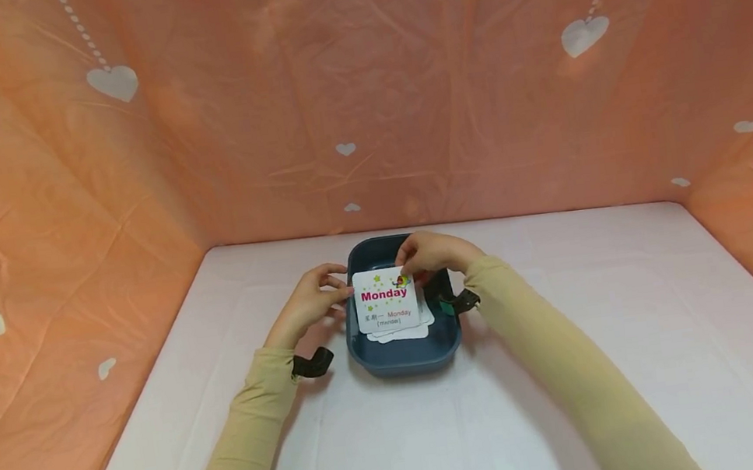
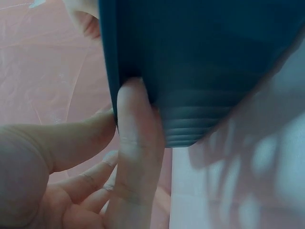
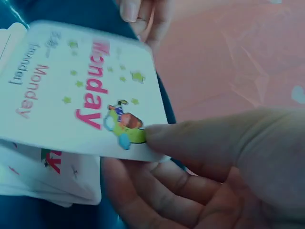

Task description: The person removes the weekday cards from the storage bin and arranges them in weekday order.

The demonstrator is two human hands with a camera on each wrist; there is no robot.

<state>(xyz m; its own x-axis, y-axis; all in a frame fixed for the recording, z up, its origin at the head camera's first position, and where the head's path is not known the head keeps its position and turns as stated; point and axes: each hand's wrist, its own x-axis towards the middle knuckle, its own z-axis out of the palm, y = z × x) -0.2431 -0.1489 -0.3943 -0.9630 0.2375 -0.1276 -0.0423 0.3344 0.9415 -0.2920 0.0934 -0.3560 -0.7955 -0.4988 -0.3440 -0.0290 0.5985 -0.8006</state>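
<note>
A white flashcard (image 1: 387, 304) printed "Monday" is pinched at its upper right corner between the thumb and fingers of my right hand (image 1: 436, 251). In the right wrist view the Monday card is tilted above a loose pile of other cards (image 3: 52, 179). The pile lies inside a dark blue plastic tub (image 1: 406, 361). My left hand (image 1: 314, 297) grips the tub's left rim, with the thumb at the rim and a finger against the outer wall in the left wrist view. Most of the pile is hidden under the Monday card.
The tub stands on a white-covered table (image 1: 403, 451), near its back edge. An orange-pink curtain (image 1: 389, 108) with white hearts hangs behind and at both sides. A black wrist mount (image 1: 313, 363) juts out from the left sleeve.
</note>
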